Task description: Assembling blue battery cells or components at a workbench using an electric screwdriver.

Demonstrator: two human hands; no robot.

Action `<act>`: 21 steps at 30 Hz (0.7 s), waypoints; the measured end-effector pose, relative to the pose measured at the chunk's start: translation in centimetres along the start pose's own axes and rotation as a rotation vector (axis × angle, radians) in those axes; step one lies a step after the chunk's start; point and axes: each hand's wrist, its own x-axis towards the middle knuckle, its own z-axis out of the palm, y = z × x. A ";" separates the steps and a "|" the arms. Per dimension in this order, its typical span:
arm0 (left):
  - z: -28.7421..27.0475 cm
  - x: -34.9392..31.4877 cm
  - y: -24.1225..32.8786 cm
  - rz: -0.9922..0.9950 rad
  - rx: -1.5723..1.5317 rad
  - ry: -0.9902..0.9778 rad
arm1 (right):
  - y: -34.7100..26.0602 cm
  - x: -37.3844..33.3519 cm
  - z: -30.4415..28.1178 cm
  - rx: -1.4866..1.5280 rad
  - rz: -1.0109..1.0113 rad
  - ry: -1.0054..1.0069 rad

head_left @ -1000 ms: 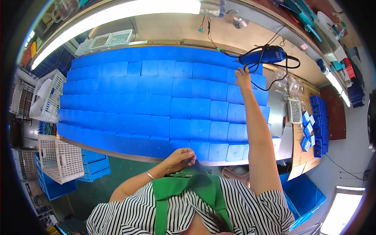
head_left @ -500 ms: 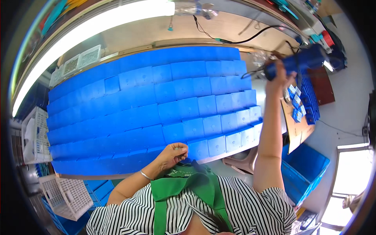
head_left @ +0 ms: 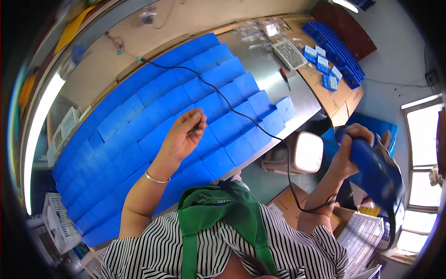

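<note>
My right hand [head_left: 346, 156] is wrapped round a blue corded power tool [head_left: 377, 174], held up at the right, away from the table. The tool is smeared by motion, so its exact kind is unclear. Its black cord [head_left: 244, 115] runs from the back wall across the blue boxes [head_left: 153, 109] and down to my right forearm. My left hand [head_left: 183, 135] hovers over the boxes with fingers curled and pinched together; small dark bits show between them, too small to name. Overlapping rows of these flat blue boxes cover most of the table.
On the metal tabletop [head_left: 304, 95] lie a red-handled screwdriver [head_left: 285, 78] and a white tray of small parts [head_left: 289, 55]. Small blue packets [head_left: 323, 64] sit on cardboard beside stacked blue pieces [head_left: 334, 51]. A stool [head_left: 306, 152] and white crate [head_left: 362, 237] stand at the right.
My view has turned right. My right hand has brought the blue tool from the table's far right toward me and outward, drawing the cord over the boxes. My left hand has risen from the near edge.
</note>
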 end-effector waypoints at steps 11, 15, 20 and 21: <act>3.8 13.8 -18.2 -0.379 0.414 -0.026 | 5.8 -6.7 7.0 1.385 0.659 0.319; 4.3 15.7 -21.8 -0.417 0.265 -0.012 | 7.1 -8.2 9.2 1.494 0.664 0.490; 5.6 15.9 -23.8 -0.477 0.127 0.102 | 8.3 -9.9 11.0 1.443 0.711 0.465; 5.7 16.0 -23.9 -0.479 0.130 0.107 | 8.4 -10.0 11.1 1.445 0.716 0.468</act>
